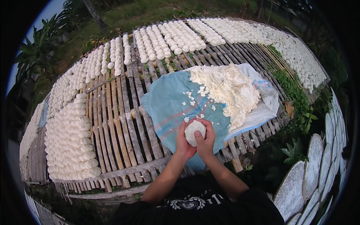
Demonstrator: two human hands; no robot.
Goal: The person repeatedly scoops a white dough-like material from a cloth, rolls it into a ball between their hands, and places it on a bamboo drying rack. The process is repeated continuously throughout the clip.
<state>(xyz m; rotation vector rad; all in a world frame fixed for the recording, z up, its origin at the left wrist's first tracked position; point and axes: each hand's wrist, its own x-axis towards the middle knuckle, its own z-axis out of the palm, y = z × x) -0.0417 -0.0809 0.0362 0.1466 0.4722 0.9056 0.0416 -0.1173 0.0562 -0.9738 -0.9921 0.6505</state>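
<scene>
Between my two cupped hands sits a white dough ball [194, 132], round and a bit rough. My left hand [183, 141] wraps its left side, and my right hand [207, 140] curls round the right side with the thumb pressed on the front. Both are held above the near edge of a blue-green cloth [165, 101] spread on a bamboo rack. A large crumbly heap of off-white dough [232, 88] lies beyond, partly on the cloth and partly on a white plastic sack [268, 101]. Small loose crumbs [202, 91] are scattered on the cloth.
Rows of white balls [71, 142] cover the left of the bamboo slat rack [116, 123], with more rows [176, 35] along its far side and right. Gaps show between the slats. Green plants [292, 88] grow at the right, near round pale discs [292, 187] leaning together.
</scene>
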